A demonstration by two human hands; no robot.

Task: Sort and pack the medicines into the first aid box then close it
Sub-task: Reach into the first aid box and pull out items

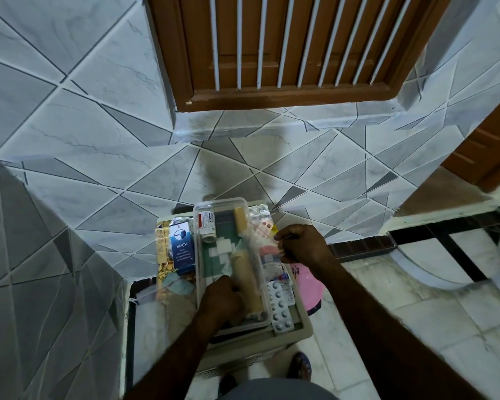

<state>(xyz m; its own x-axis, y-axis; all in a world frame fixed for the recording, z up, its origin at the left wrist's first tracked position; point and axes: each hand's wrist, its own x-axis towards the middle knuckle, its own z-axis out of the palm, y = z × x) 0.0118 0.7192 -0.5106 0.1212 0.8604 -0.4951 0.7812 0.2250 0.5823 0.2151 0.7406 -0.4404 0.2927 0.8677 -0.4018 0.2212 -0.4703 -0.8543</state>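
Observation:
A clear plastic first aid box (198, 226) lies open on a beige stool (303, 327). Inside it are a small white bottle (208, 226), a beige bandage roll (240, 220) and white gauze pads (223, 246). My left hand (223, 301) is closed on the near end of a clear plastic bag holding a long beige bandage roll (247, 272), which lies in the box. My right hand (300, 243) pinches the far right edge of that same clear bag. Blister strips of pills (279, 307) lie right of the box. A blue medicine carton (181, 246) lies left of it.
A tiled grey wall stands right behind the stool, with a brown wooden window above. A pink plastic object (308, 287) sits on the floor to the right of the stool. A yellow printed packet (163, 255) and a teal mask (179, 284) lie at the stool's left side. My slippered foot (300, 365) is below.

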